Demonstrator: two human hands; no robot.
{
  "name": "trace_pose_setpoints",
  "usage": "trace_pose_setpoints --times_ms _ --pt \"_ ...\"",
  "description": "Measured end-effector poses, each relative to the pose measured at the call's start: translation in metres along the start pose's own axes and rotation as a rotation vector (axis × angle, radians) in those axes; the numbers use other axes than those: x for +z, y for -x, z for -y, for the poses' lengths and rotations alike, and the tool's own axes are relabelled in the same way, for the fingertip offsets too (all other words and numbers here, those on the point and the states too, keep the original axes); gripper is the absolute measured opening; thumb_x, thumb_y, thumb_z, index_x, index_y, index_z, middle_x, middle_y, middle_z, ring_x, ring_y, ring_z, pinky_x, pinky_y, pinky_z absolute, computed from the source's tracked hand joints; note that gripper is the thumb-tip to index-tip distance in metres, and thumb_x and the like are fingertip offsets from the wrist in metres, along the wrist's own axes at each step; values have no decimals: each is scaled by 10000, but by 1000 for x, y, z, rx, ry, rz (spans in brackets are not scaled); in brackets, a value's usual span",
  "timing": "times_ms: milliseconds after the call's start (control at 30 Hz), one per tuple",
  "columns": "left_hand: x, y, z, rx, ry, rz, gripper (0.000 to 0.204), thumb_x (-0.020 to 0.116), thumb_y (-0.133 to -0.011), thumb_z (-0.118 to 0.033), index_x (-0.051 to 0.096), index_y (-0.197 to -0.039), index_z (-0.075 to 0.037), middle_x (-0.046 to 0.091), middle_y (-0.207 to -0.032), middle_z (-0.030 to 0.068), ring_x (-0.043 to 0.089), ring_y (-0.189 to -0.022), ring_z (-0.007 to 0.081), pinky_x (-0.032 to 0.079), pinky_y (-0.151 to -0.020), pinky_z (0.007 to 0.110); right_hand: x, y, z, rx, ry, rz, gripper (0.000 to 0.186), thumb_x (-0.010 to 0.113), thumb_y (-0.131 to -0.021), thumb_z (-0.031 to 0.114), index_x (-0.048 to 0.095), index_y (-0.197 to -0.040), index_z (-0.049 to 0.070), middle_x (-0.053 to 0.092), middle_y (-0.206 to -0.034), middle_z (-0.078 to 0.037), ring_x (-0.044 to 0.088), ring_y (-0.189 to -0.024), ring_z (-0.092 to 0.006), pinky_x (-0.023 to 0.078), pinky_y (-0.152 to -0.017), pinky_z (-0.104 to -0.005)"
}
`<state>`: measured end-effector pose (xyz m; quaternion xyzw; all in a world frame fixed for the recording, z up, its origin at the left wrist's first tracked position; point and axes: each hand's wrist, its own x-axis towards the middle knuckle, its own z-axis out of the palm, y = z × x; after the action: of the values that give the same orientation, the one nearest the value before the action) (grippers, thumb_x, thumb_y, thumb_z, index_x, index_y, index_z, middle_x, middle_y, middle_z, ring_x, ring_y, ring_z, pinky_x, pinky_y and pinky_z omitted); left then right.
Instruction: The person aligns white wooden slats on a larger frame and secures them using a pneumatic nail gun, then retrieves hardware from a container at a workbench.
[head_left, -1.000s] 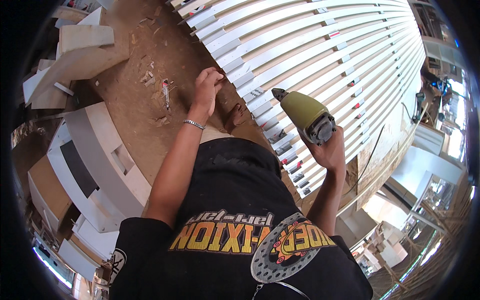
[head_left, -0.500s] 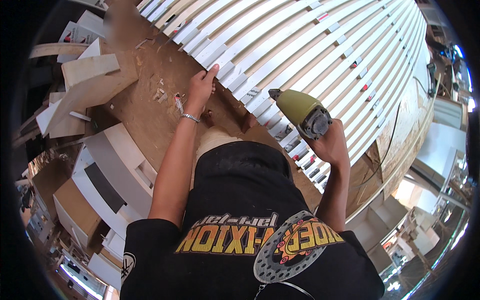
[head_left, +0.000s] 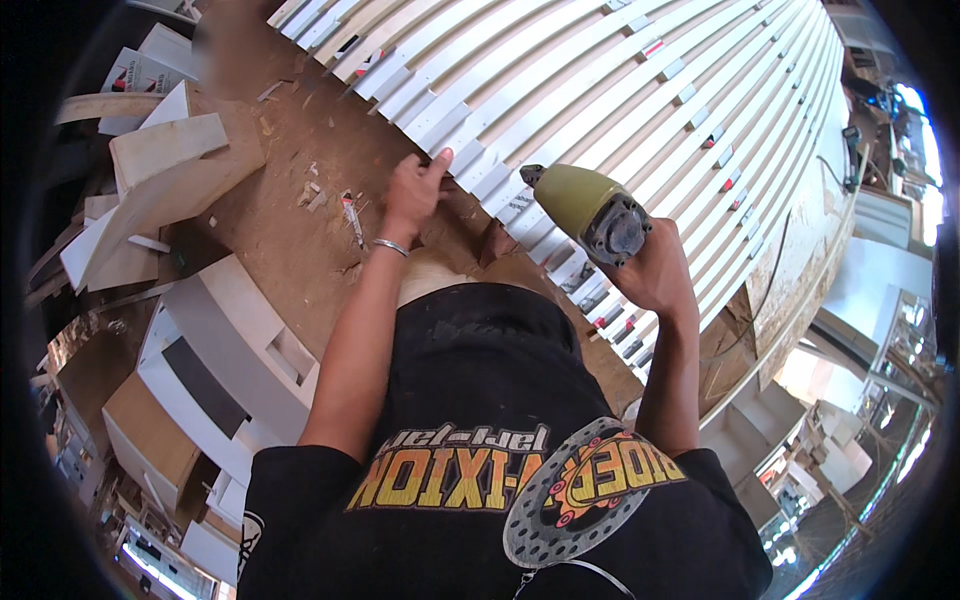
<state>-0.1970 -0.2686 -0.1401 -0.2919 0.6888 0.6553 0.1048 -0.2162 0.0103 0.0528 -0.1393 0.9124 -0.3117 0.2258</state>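
Far left there's a pile of cut wood pieces, with a pale block (head_left: 175,145) sitting on top, and below that a big curved white panel (head_left: 215,325) with a slot in it. Next is the brown floor (head_left: 285,235), littered with wood chips and some skinny red-and-white thing (head_left: 352,220) that's too small to make out. Left hand (head_left: 415,192) is a bit blurry, nothing visible in it, fingers loosely curled and thumb sticking out, right by the ends of the white slats (head_left: 600,105); can't tell if it's touching them. Silver bracelet (head_left: 391,246) on that wrist. Then the olive-green nail gun (head_left: 580,205), over the slat ends, nose toward the upper left, with the right hand (head_left: 655,265) wrapped round its grip. Farther right, a black cord (head_left: 783,245) runs over the desk (head_left: 806,240).
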Motion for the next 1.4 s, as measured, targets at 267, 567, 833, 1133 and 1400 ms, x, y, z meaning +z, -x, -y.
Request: trace_pose_setpoints --times_ms 267,567,833,1133,1400 --pt "-46 -21 -2 -171 308 502 470 682 -979 -333 584 -1148 93 639 -1126 160 680 -1039 216 605 -850 309 38 -69 83 298 53 88 309 711 -844 212 715 -1022 -39 677 -733 -110 601 -636 -146 508 -621 -343" --pt "-178 -39 146 -178 426 256 397 586 -1014 -275 581 -1297 3 670 -1238 144 674 -1090 207 536 -955 316 70 -110 98 293 226 182 376 695 -811 301 709 -965 -41 696 -801 -257 702 -795 -403 534 -739 -458" --pt "-248 -39 148 -323 667 -143 441 531 -1033 -268 534 -1368 19 665 -1261 140 649 -1137 205 485 -1010 316 67 -112 102 280 289 233 316 703 -810 259 708 -951 -25 701 -816 -247 691 -844 -430 548 -750 -462" --pt "-213 -55 110 -284 602 -79 401 509 -1052 -269 552 -1344 2 673 -1241 120 649 -1124 191 496 -970 313 61 -119 91 203 224 203 311 676 -826 280 708 -932 -10 687 -816 -269 682 -838 -439 539 -757 -483" --pt "-213 -53 124 -288 666 -92 420 527 -1042 -292 550 -1348 -5 677 -1233 106 643 -1122 180 480 -974 306 44 -127 108 273 275 289 346 692 -841 299 710 -994 -10 704 -883 -262 684 -908 -430 541 -790 -457"
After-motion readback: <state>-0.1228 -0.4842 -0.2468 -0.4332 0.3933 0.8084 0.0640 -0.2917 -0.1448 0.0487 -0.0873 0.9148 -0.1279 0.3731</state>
